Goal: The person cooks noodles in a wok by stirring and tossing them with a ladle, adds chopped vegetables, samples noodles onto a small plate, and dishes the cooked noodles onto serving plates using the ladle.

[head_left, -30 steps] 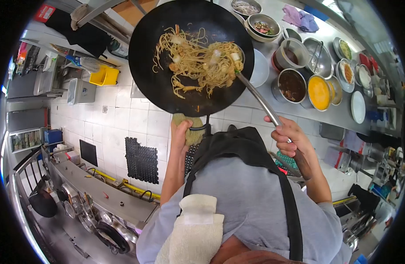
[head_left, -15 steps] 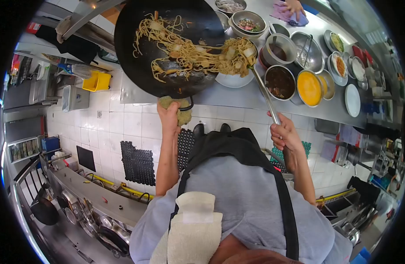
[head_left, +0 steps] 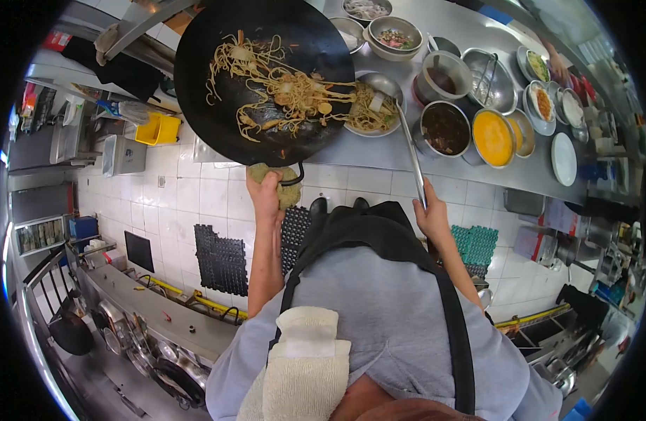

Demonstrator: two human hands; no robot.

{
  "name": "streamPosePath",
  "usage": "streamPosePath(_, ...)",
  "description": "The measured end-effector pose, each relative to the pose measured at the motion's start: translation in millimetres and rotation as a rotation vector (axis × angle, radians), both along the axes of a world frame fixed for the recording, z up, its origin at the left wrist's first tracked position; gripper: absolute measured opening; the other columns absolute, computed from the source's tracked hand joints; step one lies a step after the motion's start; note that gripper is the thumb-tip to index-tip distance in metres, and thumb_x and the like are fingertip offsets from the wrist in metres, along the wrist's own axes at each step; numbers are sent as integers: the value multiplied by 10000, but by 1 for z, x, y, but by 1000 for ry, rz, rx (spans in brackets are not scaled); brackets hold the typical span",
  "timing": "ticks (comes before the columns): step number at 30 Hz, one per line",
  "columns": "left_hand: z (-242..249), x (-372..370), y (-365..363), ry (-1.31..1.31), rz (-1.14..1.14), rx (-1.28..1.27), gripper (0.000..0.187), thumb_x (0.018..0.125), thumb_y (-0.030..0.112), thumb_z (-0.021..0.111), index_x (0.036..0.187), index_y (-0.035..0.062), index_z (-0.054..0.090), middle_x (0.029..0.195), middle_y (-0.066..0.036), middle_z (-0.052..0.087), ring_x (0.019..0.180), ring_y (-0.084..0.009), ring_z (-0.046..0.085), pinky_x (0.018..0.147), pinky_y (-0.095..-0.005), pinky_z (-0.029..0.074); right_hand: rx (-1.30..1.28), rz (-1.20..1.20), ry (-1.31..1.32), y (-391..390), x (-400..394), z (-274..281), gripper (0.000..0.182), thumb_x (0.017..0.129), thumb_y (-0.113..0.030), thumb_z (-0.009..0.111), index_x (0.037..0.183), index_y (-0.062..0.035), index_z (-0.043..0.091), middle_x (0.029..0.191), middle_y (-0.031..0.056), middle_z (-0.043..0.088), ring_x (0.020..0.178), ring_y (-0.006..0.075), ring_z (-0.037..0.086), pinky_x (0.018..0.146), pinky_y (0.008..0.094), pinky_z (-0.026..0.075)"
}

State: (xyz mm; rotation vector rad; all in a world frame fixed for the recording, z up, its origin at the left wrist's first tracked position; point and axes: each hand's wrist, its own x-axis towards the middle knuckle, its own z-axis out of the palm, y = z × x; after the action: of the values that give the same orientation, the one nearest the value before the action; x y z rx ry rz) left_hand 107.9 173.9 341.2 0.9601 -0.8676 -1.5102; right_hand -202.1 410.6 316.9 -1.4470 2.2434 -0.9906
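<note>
My left hand (head_left: pixel 265 196) grips the looped handle of a large black wok (head_left: pixel 196 70) through a greenish folded cloth (head_left: pixel 289 195). The wok tilts toward a white plate (head_left: pixel 387 132) on the steel counter. Noodles (head_left: pixel 291 91) with pale vegetable pieces lie in the wok, and strands stretch across its rim onto the plate. In my right hand (head_left: pixel 433 212) is the long handle of a metal ladle (head_left: pixel 414 158), fingers wrapped round its end. The ladle's bowl rests over the plate's far side, beside a heap of noodles (head_left: pixel 371 111).
Right of the plate stand a pot of dark sauce (head_left: pixel 446 130), a pot of yellow liquid (head_left: pixel 493 139) and a plastic tub (head_left: pixel 442 77). Farther off are bowls of chopped ingredients (head_left: pixel 395 38) and another person's hand (head_left: pixel 558 67). Rubber mats (head_left: pixel 221 259) lie on the tiled floor.
The ladle has moved down and left, and its load of noodles now lies on the plate. My right hand shifted left. The wok moved slightly left; the other person's hand left the purple cloth area.
</note>
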Motion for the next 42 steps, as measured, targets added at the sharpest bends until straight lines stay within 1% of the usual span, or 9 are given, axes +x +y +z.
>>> streamPosePath(10,8,13,8,21,-53,74,382,787,-50,577,1164,5,544,965,-81,630,768,-187,649,646,-331,572,147,-121,-108,8,9,10,674,895,-50,623,1527,-75,387,848,270,659,754,398,698,698,465,534)
streamPosePath(17,23,26,16,56,-116,77,368,786,-39,581,1148,11,535,948,-76,622,754,-180,643,620,-333,573,-141,95,-421,-140,59,28,643,887,-74,619,1472,86,405,1369,286,578,1267,311,579,1059,379,437)
streamPosePath(21,26,13,15,62,-124,52,369,792,-41,583,1153,17,530,941,-68,622,764,-162,639,650,-305,565,-84,38,-922,-186,126,73,622,909,-71,574,1500,20,401,690,0,558,446,66,431,423,256,381)
streamPosePath(23,25,15,10,73,-156,59,362,796,-37,589,1148,17,526,939,-62,619,767,-160,634,652,-306,561,-106,276,-646,-181,126,65,630,913,-69,578,1507,20,391,824,72,639,588,124,573,554,276,482)
streamPosePath(25,12,20,3,87,-176,96,355,796,-32,591,1141,19,525,931,-59,616,764,-160,629,650,-309,558,-299,472,-209,-162,120,50,657,910,-63,593,1523,18,372,1261,193,653,1115,240,659,973,343,503)
streamPosePath(27,9,23,2,87,-180,120,348,796,-28,590,1134,21,524,924,-58,612,759,-160,623,649,-312,554,6,504,-483,-124,92,72,680,897,-58,605,1529,16,366,1548,189,441,1438,260,406,1184,371,276)
streamPosePath(30,17,24,4,74,-178,116,344,792,-26,588,1126,23,524,916,-58,603,753,-158,614,653,-314,551,-91,384,-168,-104,61,47,664,908,-61,596,1530,6,371,1266,161,653,1182,233,621,1012,344,474)
streamPosePath(34,24,27,2,74,-200,117,340,786,-23,587,1117,19,526,921,-63,596,761,-153,608,666,-313,550,-24,47,-412,-157,71,38,644,911,-72,600,1519,-7,397,1048,112,644,863,206,656,750,330,522)
streamPosePath(42,11,25,-16,72,-234,99,267,794,-3,594,1053,15,534,916,-61,590,760,-149,602,664,-313,546,-71,425,-427,-112,66,34,655,897,-102,635,1505,7,417,1436,219,542,1357,258,490,1127,353,356)
